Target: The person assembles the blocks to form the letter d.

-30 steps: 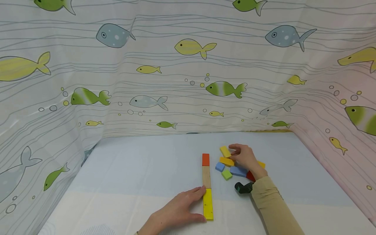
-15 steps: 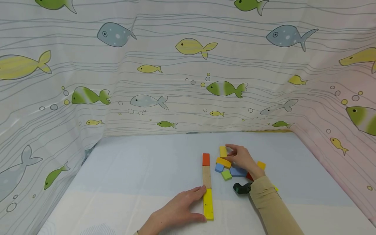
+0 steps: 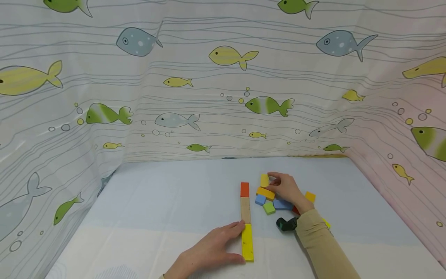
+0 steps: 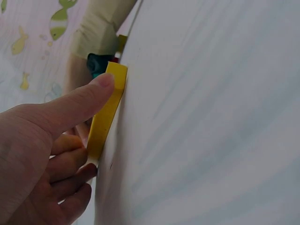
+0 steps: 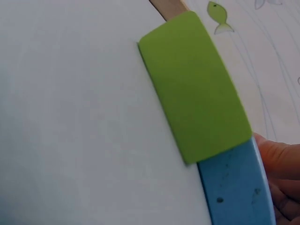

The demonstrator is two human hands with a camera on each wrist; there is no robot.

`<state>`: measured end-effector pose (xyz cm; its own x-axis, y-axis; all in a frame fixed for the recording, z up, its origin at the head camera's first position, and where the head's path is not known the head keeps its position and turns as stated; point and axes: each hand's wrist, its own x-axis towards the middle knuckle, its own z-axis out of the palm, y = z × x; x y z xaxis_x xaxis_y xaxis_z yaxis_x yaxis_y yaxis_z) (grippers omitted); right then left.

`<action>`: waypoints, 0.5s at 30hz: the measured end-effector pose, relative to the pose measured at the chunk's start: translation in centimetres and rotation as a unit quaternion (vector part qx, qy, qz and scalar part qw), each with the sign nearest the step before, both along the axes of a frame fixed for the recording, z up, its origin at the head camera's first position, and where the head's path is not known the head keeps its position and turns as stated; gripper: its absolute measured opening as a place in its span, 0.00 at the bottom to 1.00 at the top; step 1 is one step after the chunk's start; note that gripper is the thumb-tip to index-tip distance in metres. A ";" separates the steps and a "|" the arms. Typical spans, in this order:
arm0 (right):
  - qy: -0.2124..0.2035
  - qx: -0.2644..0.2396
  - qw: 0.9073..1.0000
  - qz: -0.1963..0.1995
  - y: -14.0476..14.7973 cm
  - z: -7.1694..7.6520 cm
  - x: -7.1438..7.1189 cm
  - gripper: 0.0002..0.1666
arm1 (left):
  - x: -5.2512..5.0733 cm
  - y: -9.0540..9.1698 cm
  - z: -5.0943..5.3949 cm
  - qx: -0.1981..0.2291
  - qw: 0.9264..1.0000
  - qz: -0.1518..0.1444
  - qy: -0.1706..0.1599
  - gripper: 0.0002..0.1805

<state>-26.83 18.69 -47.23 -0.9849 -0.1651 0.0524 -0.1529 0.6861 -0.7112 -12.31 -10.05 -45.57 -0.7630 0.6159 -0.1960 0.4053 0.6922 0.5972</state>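
A long yellow block (image 3: 247, 243), a plain wooden block (image 3: 245, 210) and an orange-red block (image 3: 245, 189) form a straight line end to end. My left hand (image 3: 212, 246) holds the yellow block by its ends, thumb at the near end; the left wrist view shows the thumb (image 4: 89, 101) on it. To the right of the line, my right hand (image 3: 287, 188) holds a small yellow block (image 3: 264, 180) between thumb and index finger. An orange block (image 3: 265, 193) lies just below it, against the hand. The right wrist view does not show the held block.
Around the right hand lie a small blue block (image 3: 260, 199), a green block (image 3: 269, 208), a long blue block (image 3: 282, 204), a partly hidden red block (image 3: 295, 210) and another orange-yellow block (image 3: 310, 197). A fish-patterned curtain (image 3: 223, 89) surrounds the table (image 3: 167, 193).
My right hand has moved slightly left, and the small yellow block has turned from slanted to nearly parallel with the line. The orange block has shifted left. My left hand stays put.
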 end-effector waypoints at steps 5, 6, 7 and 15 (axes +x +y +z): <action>0.000 0.006 1.000 0.001 -0.1 -0.1 -0.1 0.33 | 0.1 0.0 0.0 0.002 1.000 0.001 -0.003 0.49; -0.001 0.006 1.000 0.000 -0.1 -0.1 -0.1 0.33 | 0.1 0.0 -0.1 0.002 1.000 0.001 -0.002 0.49; -0.002 0.003 1.000 0.000 -0.1 -0.1 -0.1 0.33 | 0.1 0.0 -0.1 0.003 1.000 0.000 0.000 0.49; 0.004 -0.013 1.000 -0.003 0.2 0.0 0.2 0.35 | 0.0 0.0 -0.2 -0.001 1.000 -0.008 0.017 0.49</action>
<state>-26.65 18.86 -47.22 -0.9852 -0.1585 0.0652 -0.1556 0.6681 -0.7276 -12.27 -10.09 -45.75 -0.7596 0.6274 -0.1713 0.4365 0.6870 0.5809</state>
